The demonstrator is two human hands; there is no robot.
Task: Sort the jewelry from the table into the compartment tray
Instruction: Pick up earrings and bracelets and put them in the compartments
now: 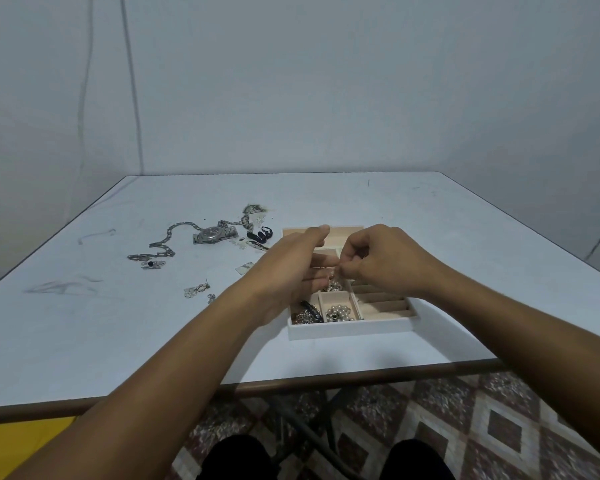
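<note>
Closest to me on the white table is the compartment tray, with a pearl strand in its front middle slot and a dark tangle of jewelry in the front left one. Both hands hover right over the tray. The right hand has its fingers curled in, pinching a tiny thin piece that's too small to identify. The left hand is spread, fingers straight and reaching to that same spot, not wrapped around anything. Further back and left, still loose on the table: small earrings, a chunky link chain, a metal watch and a black bit.
</note>
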